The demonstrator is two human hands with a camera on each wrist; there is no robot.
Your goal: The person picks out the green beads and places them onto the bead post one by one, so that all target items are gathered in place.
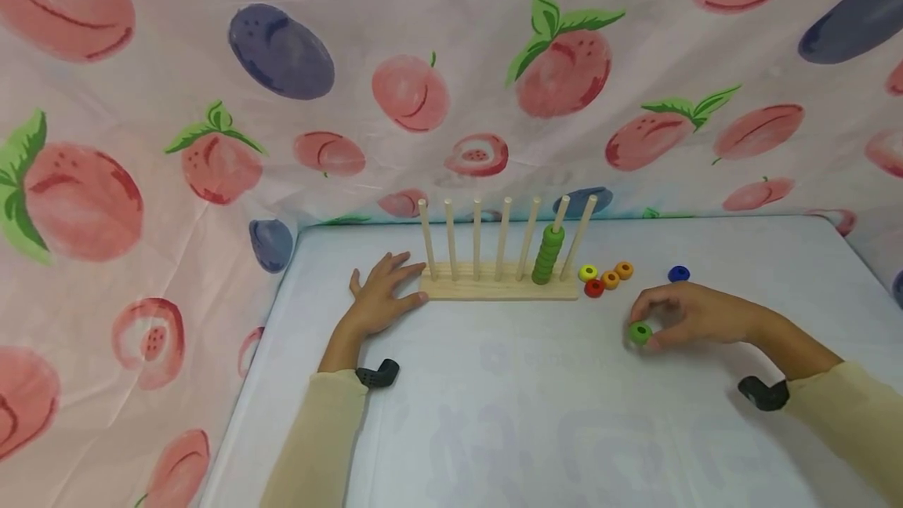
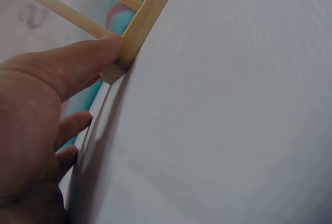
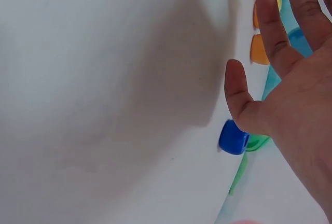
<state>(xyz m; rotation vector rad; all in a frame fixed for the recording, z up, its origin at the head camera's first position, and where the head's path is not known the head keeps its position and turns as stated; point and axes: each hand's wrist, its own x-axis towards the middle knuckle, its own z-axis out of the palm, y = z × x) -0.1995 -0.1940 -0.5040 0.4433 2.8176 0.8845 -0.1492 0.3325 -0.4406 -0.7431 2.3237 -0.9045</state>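
A wooden bead rack point(image 1: 466, 288) with several upright pegs stands near the table's back edge. Green beads point(image 1: 549, 255) are stacked on its second peg from the right. My left hand point(image 1: 381, 296) holds the rack's left end between thumb and index finger; the other fingers spread beyond it. In the left wrist view the thumb point(image 2: 88, 60) lies against the base's corner. Over the table at right, my right hand point(image 1: 691, 316) pinches a green bead point(image 1: 640, 333) between thumb and index finger. The right wrist view shows those fingers apart, and no green bead appears there.
Right of the rack lie a yellow bead point(image 1: 588, 273), a red bead point(image 1: 594, 288) and two orange beads point(image 1: 610, 280). A blue bead point(image 1: 679, 273) sits farther right, behind my right hand. A fruit-printed cloth point(image 1: 423, 100) hangs along the table's back and left side.
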